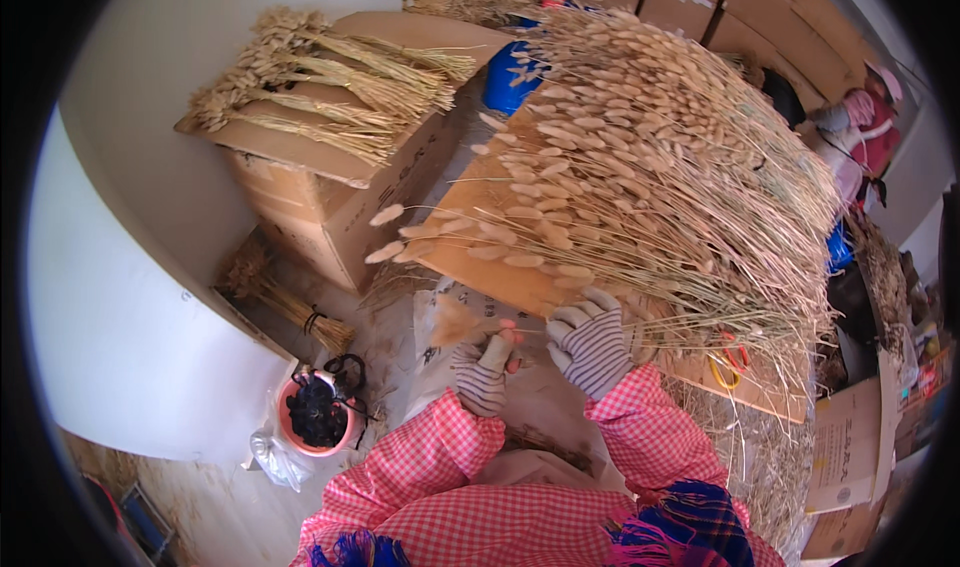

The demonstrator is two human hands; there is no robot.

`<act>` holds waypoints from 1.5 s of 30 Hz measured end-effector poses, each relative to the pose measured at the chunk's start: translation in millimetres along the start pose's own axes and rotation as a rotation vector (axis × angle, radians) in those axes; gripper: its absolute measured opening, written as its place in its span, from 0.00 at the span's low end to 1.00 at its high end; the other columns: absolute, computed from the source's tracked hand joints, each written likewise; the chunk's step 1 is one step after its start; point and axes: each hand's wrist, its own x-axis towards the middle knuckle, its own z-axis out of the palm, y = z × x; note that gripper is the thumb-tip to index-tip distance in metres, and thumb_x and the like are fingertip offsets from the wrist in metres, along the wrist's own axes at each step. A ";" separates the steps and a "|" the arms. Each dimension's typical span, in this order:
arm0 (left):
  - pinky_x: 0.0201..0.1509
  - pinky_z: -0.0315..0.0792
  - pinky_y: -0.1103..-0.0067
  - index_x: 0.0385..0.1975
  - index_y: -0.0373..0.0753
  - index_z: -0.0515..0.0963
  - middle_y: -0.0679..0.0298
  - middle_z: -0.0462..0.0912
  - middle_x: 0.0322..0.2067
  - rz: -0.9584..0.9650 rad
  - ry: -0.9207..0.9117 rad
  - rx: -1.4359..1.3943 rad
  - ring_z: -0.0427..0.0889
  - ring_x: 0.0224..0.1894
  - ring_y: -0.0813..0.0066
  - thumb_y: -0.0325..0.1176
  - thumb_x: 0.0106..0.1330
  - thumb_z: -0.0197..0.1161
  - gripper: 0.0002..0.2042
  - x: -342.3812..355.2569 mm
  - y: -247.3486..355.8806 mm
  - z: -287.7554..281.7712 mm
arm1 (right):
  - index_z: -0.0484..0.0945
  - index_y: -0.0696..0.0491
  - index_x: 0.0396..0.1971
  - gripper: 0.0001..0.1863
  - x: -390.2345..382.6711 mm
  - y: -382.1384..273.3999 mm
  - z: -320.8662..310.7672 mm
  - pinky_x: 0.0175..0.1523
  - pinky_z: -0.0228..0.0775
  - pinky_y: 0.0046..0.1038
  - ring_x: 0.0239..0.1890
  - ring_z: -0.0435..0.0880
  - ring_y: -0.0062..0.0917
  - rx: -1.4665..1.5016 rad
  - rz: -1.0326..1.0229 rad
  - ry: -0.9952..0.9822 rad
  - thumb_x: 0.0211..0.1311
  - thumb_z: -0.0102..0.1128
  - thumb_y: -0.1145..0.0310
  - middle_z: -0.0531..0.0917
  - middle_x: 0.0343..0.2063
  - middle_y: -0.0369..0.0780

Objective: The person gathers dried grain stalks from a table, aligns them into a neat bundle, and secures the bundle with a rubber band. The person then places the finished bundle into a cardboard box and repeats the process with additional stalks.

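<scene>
Both my hands wear striped knit gloves, with bare fingertips showing on the left one. My left hand (482, 369) is closed in a pinch around a few dried bunny-tail grass stems; their fluffy tan heads (453, 323) stick out to its left. Thin stems run across to my right hand (592, 342), whose fingers are curled round them at the near edge of the board. Beyond my hands a large heap of dried bunny-tail grass (640, 157) covers most of the wooden board (480, 192), heads toward the left and back, stems toward the right.
Scissors (733, 362) with red and yellow handles lie among stems at right. Tied bunches (360, 82) rest on a cardboard box (330, 217) at left. A pink bucket (350, 432) with black stuff stands on the floor. Another person (860, 132) is at the far right.
</scene>
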 end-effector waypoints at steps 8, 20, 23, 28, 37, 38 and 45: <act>0.27 0.73 0.78 0.39 0.38 0.76 0.66 0.77 0.27 -0.032 0.053 0.052 0.67 0.18 0.82 0.33 0.64 0.61 0.08 2.2 -5.6 -8.8 | 0.78 0.46 0.30 0.09 5.1 45.9 -22.8 0.59 0.58 0.43 0.43 0.77 0.32 -0.143 0.211 0.291 0.44 0.62 0.67 0.80 0.37 0.34; 0.27 0.75 0.74 0.37 0.40 0.76 0.68 0.78 0.31 -0.043 0.065 0.079 0.67 0.18 0.83 0.34 0.65 0.61 0.06 3.4 -13.1 -14.0 | 0.78 0.46 0.31 0.11 -21.5 84.3 -25.4 0.59 0.58 0.41 0.44 0.77 0.34 -0.284 0.337 0.028 0.44 0.61 0.69 0.78 0.40 0.34; 0.27 0.75 0.75 0.38 0.40 0.76 0.67 0.78 0.30 -0.015 0.054 0.068 0.67 0.17 0.83 0.33 0.65 0.61 0.06 2.9 -11.4 -12.6 | 0.78 0.46 0.31 0.10 -18.1 79.6 -25.8 0.59 0.58 0.42 0.44 0.77 0.34 -0.246 0.368 0.003 0.45 0.62 0.67 0.78 0.40 0.35; 0.26 0.75 0.76 0.38 0.39 0.76 0.66 0.77 0.30 -0.014 0.054 0.102 0.67 0.17 0.83 0.32 0.65 0.60 0.06 4.6 -8.0 -7.8 | 0.79 0.45 0.35 0.11 2.5 73.9 -22.6 0.58 0.57 0.42 0.46 0.76 0.31 -0.124 0.318 0.202 0.50 0.61 0.63 0.79 0.40 0.34; 0.27 0.74 0.76 0.36 0.39 0.76 0.67 0.76 0.28 -0.012 0.053 0.076 0.67 0.17 0.83 0.32 0.65 0.61 0.05 6.4 -6.5 -6.3 | 0.80 0.45 0.31 0.07 34.1 82.2 -9.1 0.59 0.57 0.41 0.44 0.78 0.31 -0.231 0.341 0.027 0.51 0.58 0.65 0.82 0.38 0.34; 0.27 0.74 0.76 0.36 0.39 0.76 0.67 0.77 0.28 -0.034 0.059 0.083 0.67 0.17 0.83 0.32 0.65 0.61 0.05 6.5 -7.1 -6.8 | 0.80 0.46 0.31 0.07 31.8 83.3 -12.5 0.59 0.57 0.41 0.43 0.78 0.32 -0.165 0.338 0.089 0.52 0.58 0.65 0.82 0.37 0.34; 0.28 0.74 0.73 0.37 0.40 0.76 0.66 0.77 0.32 -0.075 0.060 -0.009 0.67 0.18 0.82 0.32 0.63 0.63 0.06 7.1 -7.0 -7.4 | 0.76 0.46 0.33 0.08 18.5 71.2 -16.8 0.58 0.59 0.41 0.39 0.79 0.35 -0.029 0.331 0.140 0.51 0.60 0.63 0.81 0.31 0.37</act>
